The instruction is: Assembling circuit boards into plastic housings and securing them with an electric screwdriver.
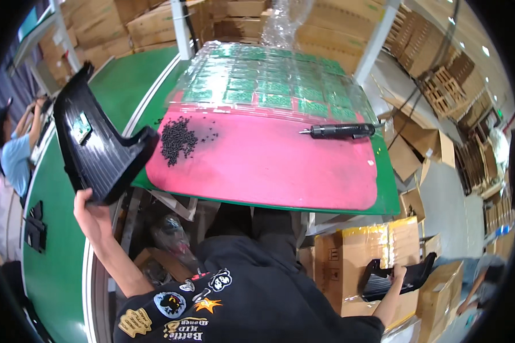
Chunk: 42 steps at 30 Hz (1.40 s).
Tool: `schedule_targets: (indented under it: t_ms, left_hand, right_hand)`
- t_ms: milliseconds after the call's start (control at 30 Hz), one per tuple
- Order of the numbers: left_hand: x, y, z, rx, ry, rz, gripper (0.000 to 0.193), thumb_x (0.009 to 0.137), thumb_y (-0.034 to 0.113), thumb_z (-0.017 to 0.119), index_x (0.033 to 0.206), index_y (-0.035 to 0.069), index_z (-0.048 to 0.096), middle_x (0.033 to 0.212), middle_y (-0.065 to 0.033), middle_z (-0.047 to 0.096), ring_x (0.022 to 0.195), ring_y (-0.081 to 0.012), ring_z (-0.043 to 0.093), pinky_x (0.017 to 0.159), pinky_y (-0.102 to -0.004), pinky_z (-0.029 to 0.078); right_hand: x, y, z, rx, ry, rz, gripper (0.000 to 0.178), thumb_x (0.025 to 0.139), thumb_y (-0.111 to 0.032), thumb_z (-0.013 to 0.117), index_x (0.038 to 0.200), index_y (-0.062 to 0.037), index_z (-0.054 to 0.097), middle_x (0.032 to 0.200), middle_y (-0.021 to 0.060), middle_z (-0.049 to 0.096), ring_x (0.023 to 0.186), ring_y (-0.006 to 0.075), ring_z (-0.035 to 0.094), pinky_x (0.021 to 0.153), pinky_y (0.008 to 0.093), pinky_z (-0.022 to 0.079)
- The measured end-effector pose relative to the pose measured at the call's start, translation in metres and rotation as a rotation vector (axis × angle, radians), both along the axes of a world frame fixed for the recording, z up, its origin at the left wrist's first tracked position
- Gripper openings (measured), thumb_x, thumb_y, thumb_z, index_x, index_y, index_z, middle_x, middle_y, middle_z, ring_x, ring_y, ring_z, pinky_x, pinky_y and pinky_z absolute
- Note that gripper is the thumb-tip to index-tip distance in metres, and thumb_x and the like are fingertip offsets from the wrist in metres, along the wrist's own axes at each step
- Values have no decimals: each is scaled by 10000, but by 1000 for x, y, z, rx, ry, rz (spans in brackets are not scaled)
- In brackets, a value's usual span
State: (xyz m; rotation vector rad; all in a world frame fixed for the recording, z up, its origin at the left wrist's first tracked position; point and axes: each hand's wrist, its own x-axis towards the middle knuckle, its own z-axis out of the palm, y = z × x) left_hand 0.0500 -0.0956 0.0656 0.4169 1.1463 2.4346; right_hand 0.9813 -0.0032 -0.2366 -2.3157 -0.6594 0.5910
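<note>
Your left hand [95, 218] clasps a black plastic housing [100, 154] off the left edge of the worktop [387, 191] — your right hand [399, 273], closed on a second housing [379, 281], is near a taped carton [353, 251]. Swung low and inward, the first could scatter loose black screws [177, 142] by the pink mat's left edge; open room runs along its front edge.

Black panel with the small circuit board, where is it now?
In the head view, the panel is at left, in the left hand, left of the small black parts.
</note>
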Motion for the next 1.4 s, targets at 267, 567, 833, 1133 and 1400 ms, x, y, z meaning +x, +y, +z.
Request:
schedule_targets:
  t_ms: [267, 567, 833, 1133, 1400]
  left_hand:
    - [-69, 14, -25, -50, -22, -81, 361, 941, 318, 543, 1210, 78, 516, 1219, -98, 590, 1089, -209, 584, 904, -403, 522]
    - [-149, 56, -71, -17, -33, 310, 772, 849, 152, 700, 1429, -56, 235, 1348, -165, 410, 1239, -233, 435, 1065, -497, 355]
    - [58, 124, -17, -166, 719, -426, 362, 892, 88, 591, 1240, 0, 546, 1080, -82, 617, 935, -152, 597, 820, -284, 495]
    - [82, 146, -41, -262, 889, -449, 304, 660, -149, 502, 848, 36, 654, 850, -28, 456, 698, -100, 429, 574, -226, 327]
    - [70, 141, -59, -190, 785, -290, 196, 672, -157, 601, 702, 30, 654, 696, -28, 494, 646, -130, 469, 589, -242, 364]
  right_hand:
    - [-143, 22, 185, 650, 347, 140, 276, 886, -295, 671, 1045, -83, 595, 901, 9, 613, 750, 79, 574, 593, 223, 455]
    - [-307, 53, 271, 675, -658, 1024, 228, 883, 18, 559, 747, 5, 376, 649, 120, 317, 541, 266, 334, 505, 358, 297]
    - [-394, 92, 315, 244, -772, 1899, 166, 741, -56, 638, 749, -26, 475, 737, 118, 494, 708, 316, 576, 602, 397, 509]
    - [-493, 171, 363, 180, -588, 2028, 299, 786, -259, 721, 766, -51, 507, 720, 115, 540, 702, 319, 579, 605, 405, 469]
    - [-661, 375, 350, 620, -796, 1663, 374, 804, -181, 681, 1098, -68, 477, 948, 130, 567, 942, 326, 572, 770, 432, 472]
